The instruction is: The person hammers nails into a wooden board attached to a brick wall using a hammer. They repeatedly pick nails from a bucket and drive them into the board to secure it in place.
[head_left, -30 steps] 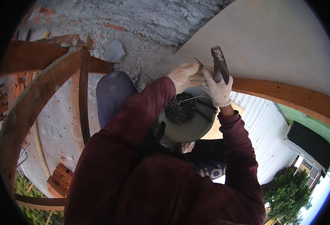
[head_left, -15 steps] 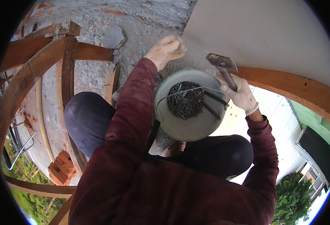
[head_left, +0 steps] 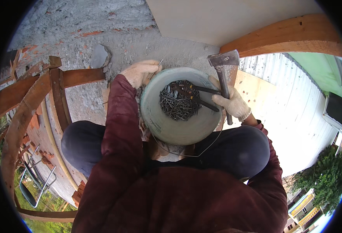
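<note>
Left fingers (head_left: 149, 66) pinch nail (head_left: 156, 69) at bucket (head_left: 196, 132) eleven o'clock; right fingers (head_left: 221, 101) wrap hammer (head_left: 222, 79), three o'clock. Likely head-heavy; best held low.

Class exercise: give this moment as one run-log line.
left hand: holding nail beside bucket; right hand: gripping hammer; in bucket: loose nails, black-handled pliers

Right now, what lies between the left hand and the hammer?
In the head view, the bucket, holding loose nails, lies between the left hand and the hammer.

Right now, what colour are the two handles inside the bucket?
The handles are mainly black, clearest in the head view.
</note>
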Available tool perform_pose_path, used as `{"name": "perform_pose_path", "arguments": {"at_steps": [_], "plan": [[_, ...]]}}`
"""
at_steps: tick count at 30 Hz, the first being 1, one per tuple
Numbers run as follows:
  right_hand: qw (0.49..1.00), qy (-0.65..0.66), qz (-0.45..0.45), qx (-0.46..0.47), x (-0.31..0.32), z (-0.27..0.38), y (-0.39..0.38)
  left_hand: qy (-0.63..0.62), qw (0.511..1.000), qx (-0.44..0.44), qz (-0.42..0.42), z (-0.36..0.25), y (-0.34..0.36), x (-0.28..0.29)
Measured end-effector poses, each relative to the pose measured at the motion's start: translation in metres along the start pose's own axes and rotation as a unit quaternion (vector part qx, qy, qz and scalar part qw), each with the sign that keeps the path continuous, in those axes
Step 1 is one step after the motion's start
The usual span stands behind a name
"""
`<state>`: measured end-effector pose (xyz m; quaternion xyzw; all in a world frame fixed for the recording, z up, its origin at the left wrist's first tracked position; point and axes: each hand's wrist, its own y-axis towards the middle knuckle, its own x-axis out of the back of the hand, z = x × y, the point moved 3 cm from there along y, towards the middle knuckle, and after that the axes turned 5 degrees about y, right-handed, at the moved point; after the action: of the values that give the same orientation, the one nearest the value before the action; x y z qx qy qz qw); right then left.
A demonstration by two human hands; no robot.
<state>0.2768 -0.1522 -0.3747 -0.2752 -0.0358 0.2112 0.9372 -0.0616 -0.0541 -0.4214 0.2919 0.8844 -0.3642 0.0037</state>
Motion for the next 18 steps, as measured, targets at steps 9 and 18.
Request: {"name": "perform_pose_path", "arguments": {"at_steps": [9,18], "plan": [[0.976,-0.151,-0.025,0.156,-0.03,0.023,0.031,-0.12,0.949,-0.214,-0.198,-0.047,-0.022,-0.002],[0.903,-0.041,-0.145,0.403,-0.012,0.106,0.017,-0.244,0.912,-0.291,-0.151,-0.108,0.03,-0.062]]}}
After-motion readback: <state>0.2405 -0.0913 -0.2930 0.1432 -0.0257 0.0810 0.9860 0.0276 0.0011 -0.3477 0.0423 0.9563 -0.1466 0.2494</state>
